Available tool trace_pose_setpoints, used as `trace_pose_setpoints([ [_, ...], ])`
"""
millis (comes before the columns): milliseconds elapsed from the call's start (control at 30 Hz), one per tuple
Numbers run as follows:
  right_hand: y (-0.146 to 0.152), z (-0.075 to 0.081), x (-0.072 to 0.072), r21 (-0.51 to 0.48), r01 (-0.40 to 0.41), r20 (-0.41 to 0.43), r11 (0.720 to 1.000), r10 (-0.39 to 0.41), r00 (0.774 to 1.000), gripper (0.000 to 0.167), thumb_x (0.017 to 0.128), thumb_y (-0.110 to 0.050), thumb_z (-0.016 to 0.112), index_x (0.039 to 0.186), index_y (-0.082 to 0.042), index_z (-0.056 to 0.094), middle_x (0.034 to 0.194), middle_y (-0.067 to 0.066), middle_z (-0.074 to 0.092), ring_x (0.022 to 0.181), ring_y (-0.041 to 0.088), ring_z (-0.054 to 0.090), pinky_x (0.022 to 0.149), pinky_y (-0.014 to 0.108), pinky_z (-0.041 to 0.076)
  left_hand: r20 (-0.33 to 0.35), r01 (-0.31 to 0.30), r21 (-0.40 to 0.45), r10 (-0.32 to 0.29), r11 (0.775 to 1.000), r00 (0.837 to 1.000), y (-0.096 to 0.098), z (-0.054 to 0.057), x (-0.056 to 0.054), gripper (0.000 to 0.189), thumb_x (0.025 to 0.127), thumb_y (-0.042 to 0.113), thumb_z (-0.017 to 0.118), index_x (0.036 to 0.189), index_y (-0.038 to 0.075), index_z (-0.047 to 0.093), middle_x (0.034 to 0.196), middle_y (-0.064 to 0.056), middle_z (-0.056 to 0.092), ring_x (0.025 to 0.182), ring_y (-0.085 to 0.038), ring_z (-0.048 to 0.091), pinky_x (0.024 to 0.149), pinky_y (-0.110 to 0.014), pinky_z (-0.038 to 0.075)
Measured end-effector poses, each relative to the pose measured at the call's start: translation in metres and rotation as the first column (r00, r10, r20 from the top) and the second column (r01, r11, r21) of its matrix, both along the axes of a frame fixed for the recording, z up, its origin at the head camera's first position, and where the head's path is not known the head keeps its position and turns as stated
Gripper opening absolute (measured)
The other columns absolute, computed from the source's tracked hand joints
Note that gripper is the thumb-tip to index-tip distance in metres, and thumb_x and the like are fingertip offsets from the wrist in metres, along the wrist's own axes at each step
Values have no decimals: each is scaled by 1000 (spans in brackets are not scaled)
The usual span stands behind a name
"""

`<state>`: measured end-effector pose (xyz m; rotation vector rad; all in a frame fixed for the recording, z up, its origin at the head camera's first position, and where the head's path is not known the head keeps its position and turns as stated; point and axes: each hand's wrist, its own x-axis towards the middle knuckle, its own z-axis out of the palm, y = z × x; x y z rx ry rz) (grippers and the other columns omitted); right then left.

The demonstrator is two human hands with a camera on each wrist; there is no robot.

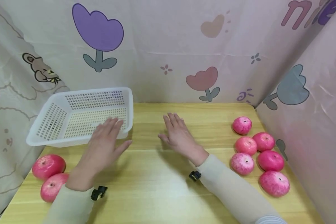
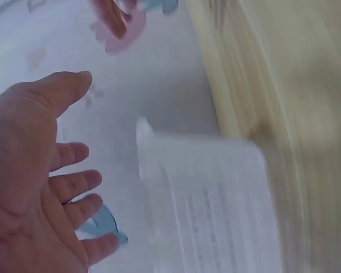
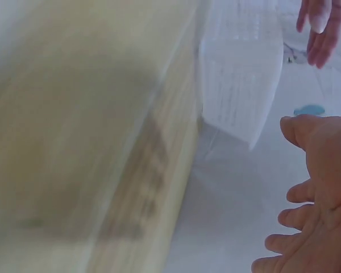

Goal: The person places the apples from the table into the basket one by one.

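Far left it was a pair of pink fruits (image 1: 48,167), side by side on the wooden table (image 1: 145,186), the nearer one partly tucked behind the left wrist. Just beyond them sat the white perforated basket (image 1: 64,141), at the far left of the tabletop against the printed curtain (image 1: 156,31), with a purple tulip above it. Then came the left hand (image 1: 100,151), over the basket's near right corner from the head view; its thumb stood well out, the four fingers lay close together and lightly bent, pinching nothing, and the left wrist view showed them apart from the basket. A black clip (image 1: 99,193) sat at that cuff. Across mid-table, here was the right hand (image 1: 180,138), raised over the wood, thumb out to the side, fingers loosely extended with small gaps, nothing in its grasp, and another black clip at the sleeve. And over on the right, six more pink fruits (image 1: 270,161) made a loose cluster near the table's edge, five bunched and one set slightly farther back.
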<state>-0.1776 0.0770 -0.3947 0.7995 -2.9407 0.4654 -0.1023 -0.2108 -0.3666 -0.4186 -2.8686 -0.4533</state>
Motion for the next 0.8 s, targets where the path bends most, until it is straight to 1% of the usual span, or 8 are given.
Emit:
trace_pose_setpoints([
  [67, -12, 1, -2, 34, -26, -17, 999, 27, 999, 83, 107, -50, 57, 167, -2, 24, 174, 23, 21, 160, 45, 20, 130, 58, 20, 35, -53, -2, 53, 999, 998, -15, -1, -1, 91, 103, 58, 60, 166, 3, 26, 171, -28, 23, 161, -48, 14, 129, -68, 7],
  [133, -22, 1, -3, 69, -49, -35, 996, 51, 998, 83, 108, -51, 55, 167, -2, 24, 174, 23, 21, 160, 45, 22, 129, 59, 23, 70, -108, -7, 108, 994, 992, -28, -4, -2, 97, 102, 61, 59, 168, 2, 19, 172, -30, 17, 161, -49, 6, 127, -71, -1],
  [233, -37, 1, -3, 101, -80, -53, 992, 86, 995, 82, 108, -51, 53, 167, -2, 23, 173, 23, 22, 159, 45, 23, 128, 59, 25, 100, -176, -22, 177, 984, 979, -44, -11, -3, 102, 101, 64, 59, 167, -2, 16, 170, -36, 15, 159, -54, 1, 120, -79, -7],
  [300, -45, 0, -3, 106, -99, -60, 989, 106, 993, 82, 108, -51, 54, 167, -2, 24, 173, 23, 24, 160, 45, 24, 128, 60, 26, 118, -200, -45, 205, 979, 972, -50, -17, -5, 104, 100, 67, 57, 166, -4, 17, 168, -39, 15, 158, -58, 0, 116, -84, -9],
  [400, -57, -4, -2, 107, -126, -65, 986, 133, 989, 82, 108, -50, 56, 167, -2, 24, 172, 23, 26, 160, 44, 23, 127, 60, 27, 135, -211, -86, 222, 974, 966, -54, -24, -6, 106, 99, 72, 53, 165, -4, 21, 167, -40, 15, 157, -60, 0, 112, -85, -13],
  [500, -67, -6, -3, 125, -141, -82, 982, 152, 985, 82, 107, -50, 56, 167, -3, 25, 172, 22, 27, 160, 43, 23, 127, 60, 28, 132, -202, -116, 217, 973, 967, -53, -29, -7, 105, 99, 74, 50, 166, -2, 21, 167, -40, 14, 157, -59, 0, 114, -83, -16],
  [633, -76, -8, -2, 163, -135, -100, 977, 153, 983, 83, 107, -53, 55, 167, -6, 24, 173, 18, 27, 161, 39, 23, 127, 59, 29, 125, -188, -122, 203, 975, 971, -49, -31, -8, 102, 100, 73, 50, 168, 3, 20, 169, -36, 13, 158, -57, 2, 116, -79, -18],
  [800, -82, -9, -1, 163, -138, -115, 977, 158, 981, 84, 105, -53, 58, 167, -7, 25, 173, 18, 28, 161, 39, 24, 127, 59, 30, 118, -174, -123, 188, 977, 975, -42, -30, -7, 99, 100, 69, 55, 167, 4, 24, 171, -34, 15, 159, -56, 5, 117, -79, -16],
])
